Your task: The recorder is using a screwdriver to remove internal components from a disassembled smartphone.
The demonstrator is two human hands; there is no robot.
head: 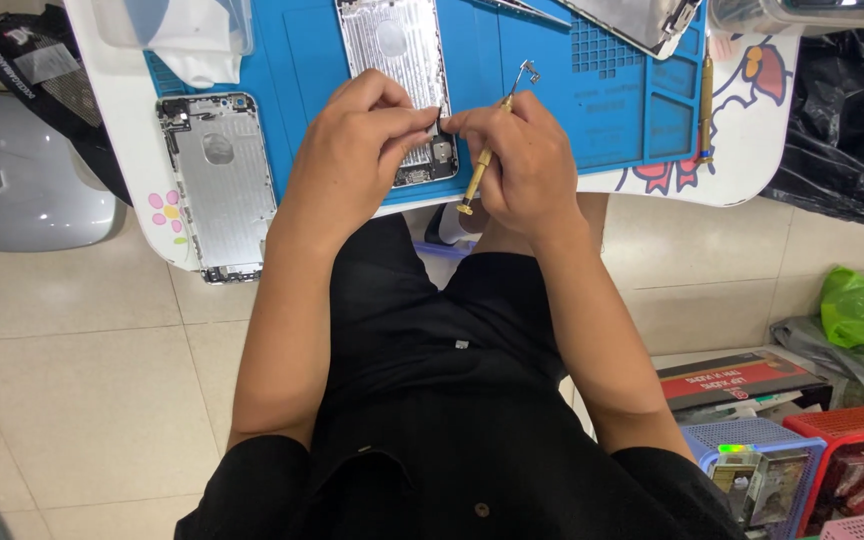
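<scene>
Both hands meet over open phone housing [399, 70] on blue mat [552, 80], left hand [357, 150] pinching small dark part [446, 124], right hand [522, 160] at 3 o'clock gripping brass screwdriver [482, 160]; housing mostly stripped, second shell [217, 185] at 9 o'clock.

View: head camera, single, worn on the person.
Direction: steeply downward, over lap and forearms toward the blue work mat [612, 90].
Range: close (hands at arm's length, mid-frame).
Coverage: small white table [132, 150], tiled floor [72, 400].
Overlap: none, one view only.
</scene>
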